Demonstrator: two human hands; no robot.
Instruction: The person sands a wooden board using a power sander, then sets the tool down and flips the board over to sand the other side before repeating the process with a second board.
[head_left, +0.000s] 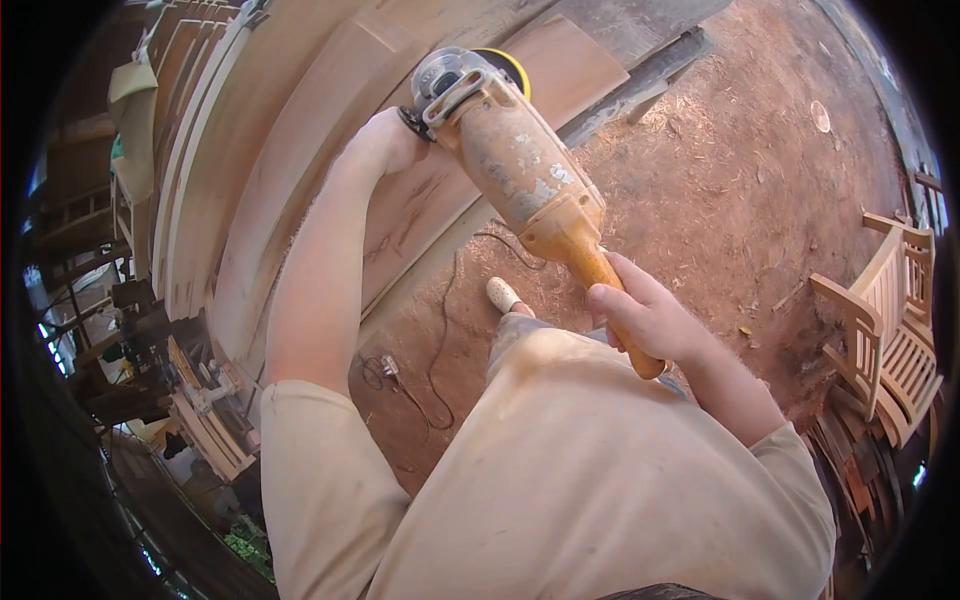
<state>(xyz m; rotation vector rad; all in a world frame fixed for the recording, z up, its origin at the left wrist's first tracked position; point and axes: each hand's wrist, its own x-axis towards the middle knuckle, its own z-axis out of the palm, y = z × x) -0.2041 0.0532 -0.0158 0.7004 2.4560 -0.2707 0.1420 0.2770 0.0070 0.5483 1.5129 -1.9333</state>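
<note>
A worn orange power tool (525,165) with a round yellow-edged disc (508,70) is held over long wooden boards. My right hand (645,308) is wrapped round its rear handle, the thumb lying on top. My left hand (395,142) is at the tool's front end, beside a black side knob (413,122); its fingers are mostly hidden behind the arm and tool. The disc lies over a reddish board (575,65), partly covered by the tool head; whether it touches the wood cannot be made out.
Curved boards (290,150) stand at the upper left. A cable (447,330) and plug (389,366) lie on the dirt floor (740,200) near my shoe (502,294). Slatted wooden chairs (880,300) stand at the right, above stacked wood pieces (850,470).
</note>
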